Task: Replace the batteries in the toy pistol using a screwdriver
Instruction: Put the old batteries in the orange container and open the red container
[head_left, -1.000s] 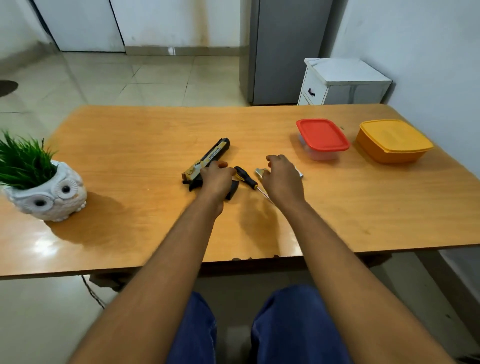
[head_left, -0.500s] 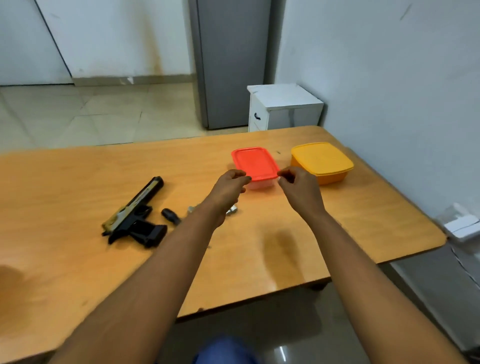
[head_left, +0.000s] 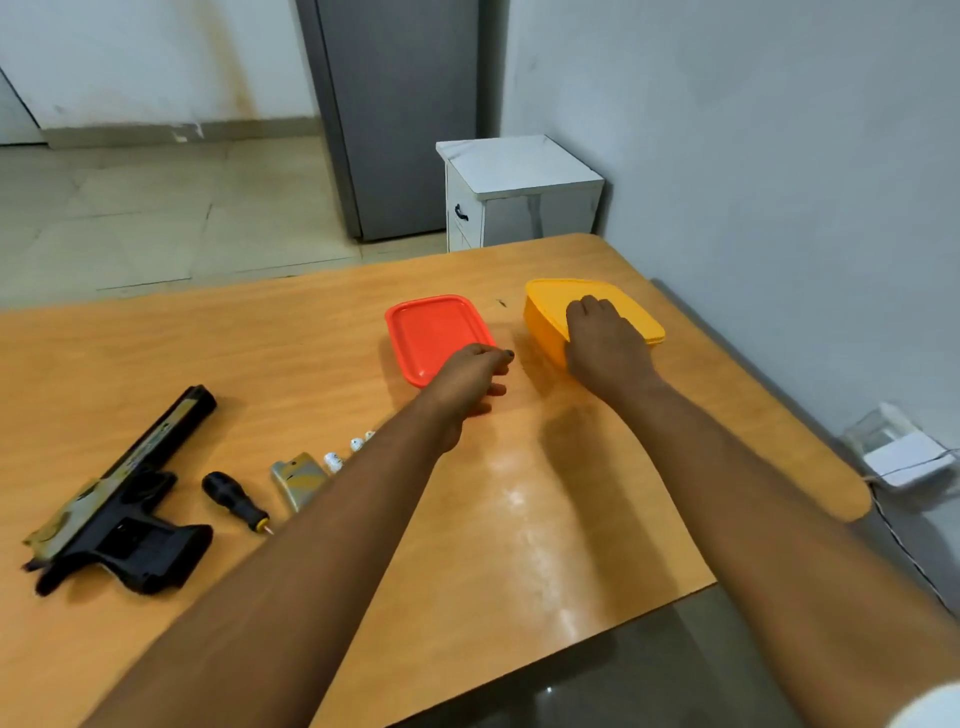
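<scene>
The black and camouflage toy pistol (head_left: 114, 509) lies on its side at the left of the wooden table (head_left: 519, 545). Right of it lie the black-handled screwdriver (head_left: 234, 499), the loose battery cover (head_left: 298, 478) and a few small batteries (head_left: 332, 461), partly hidden by my left forearm. My left hand (head_left: 467, 384) hovers with loosely curled fingers at the near right corner of the red-lidded box (head_left: 431, 332); I see nothing in it. My right hand (head_left: 605, 348) lies flat on the lid of the yellow box (head_left: 545, 312).
A white bedside cabinet (head_left: 519, 187) and a grey fridge (head_left: 400, 114) stand beyond the table's far edge. The wall runs close along the right side. A white box with cables (head_left: 904, 452) sits on the floor at the right.
My view has swung further right. My right hand moved from the red box onto the yellow box's lid. My left hand shifted right along the red box's near edge.
</scene>
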